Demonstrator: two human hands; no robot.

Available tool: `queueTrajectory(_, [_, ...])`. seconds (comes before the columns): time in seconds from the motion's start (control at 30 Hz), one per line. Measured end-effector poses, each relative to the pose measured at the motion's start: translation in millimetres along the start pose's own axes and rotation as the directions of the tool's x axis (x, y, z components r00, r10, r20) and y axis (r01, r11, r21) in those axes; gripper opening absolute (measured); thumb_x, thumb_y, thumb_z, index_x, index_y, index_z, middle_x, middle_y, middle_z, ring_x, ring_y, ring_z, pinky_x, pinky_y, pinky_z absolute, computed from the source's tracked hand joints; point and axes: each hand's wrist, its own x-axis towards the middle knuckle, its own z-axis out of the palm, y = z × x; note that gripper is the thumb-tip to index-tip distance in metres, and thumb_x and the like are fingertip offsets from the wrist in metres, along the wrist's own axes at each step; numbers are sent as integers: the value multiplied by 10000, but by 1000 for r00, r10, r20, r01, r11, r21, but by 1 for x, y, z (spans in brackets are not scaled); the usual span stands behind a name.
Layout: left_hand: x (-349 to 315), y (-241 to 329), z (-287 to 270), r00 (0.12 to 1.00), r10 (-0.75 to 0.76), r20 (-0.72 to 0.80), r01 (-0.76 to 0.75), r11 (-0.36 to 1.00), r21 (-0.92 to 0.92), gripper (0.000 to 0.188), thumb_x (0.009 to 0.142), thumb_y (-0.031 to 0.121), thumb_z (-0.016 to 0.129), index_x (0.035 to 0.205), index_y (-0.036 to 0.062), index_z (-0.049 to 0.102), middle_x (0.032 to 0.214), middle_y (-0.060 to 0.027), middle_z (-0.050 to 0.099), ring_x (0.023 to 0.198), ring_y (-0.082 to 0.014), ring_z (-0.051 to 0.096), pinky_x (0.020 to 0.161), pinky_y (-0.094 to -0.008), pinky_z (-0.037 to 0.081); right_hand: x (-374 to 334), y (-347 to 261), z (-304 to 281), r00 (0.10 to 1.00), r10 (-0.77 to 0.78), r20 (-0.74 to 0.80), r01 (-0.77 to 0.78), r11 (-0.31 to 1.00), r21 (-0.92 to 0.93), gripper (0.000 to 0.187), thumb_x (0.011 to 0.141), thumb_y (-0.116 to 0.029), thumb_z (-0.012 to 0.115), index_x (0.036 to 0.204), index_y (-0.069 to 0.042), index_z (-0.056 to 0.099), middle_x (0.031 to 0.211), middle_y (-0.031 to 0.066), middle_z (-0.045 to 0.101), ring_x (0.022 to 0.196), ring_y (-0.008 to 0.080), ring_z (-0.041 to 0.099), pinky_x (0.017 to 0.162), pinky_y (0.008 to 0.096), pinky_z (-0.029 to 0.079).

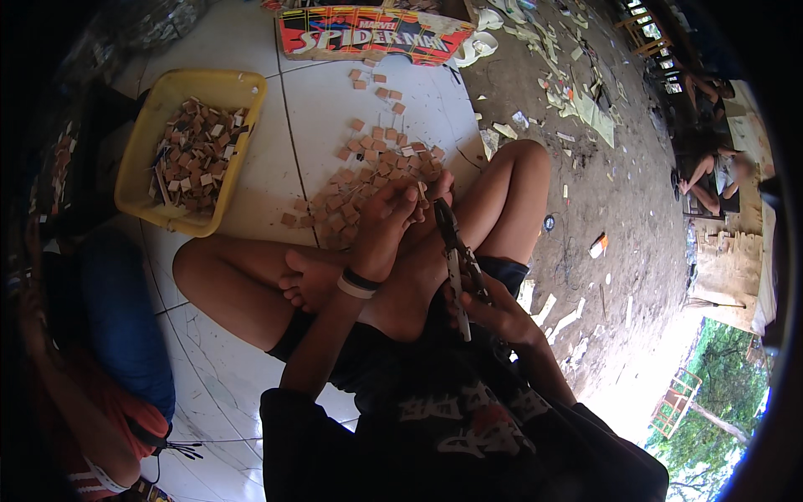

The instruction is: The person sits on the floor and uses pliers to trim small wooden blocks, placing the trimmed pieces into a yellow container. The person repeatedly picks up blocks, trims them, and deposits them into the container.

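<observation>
My left hand (pixel 386 227) is raised above my crossed legs, its fingertips pinched on a small brown tile piece (pixel 421 196). In my right hand (pixel 493 311) are pliers (pixel 455 251) with pale handles, held with the dark jaws pointing up and away from me. The jaws are close to the tile piece; whether they touch it I cannot tell. Just beyond my left hand, many small square brown tiles (pixel 343 199) lie loosely heaped on the floor.
A yellow plastic tub (pixel 249 88) of similar tiles stands at the left. A colourful printed panel (pixel 376 35) lies at the far side. White floor tiles (pixel 322 92) meet bare ground strewn with scraps (pixel 577 109). Another person (pixel 109 393) is close at my left.
</observation>
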Motion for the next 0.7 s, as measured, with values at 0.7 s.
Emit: queueTrajectory(0.7, [-1,-2,7,997,65,-36,-67,996,-62,210,1096,182,648,1241,30,668,1009,-14,666,903,-86,582,855,-251,491,2,1,4,1000,-20,1,20,999,26,374,1097,-291,617,1343,-17,547,1122,79,647,1021,163,671,879,341,567])
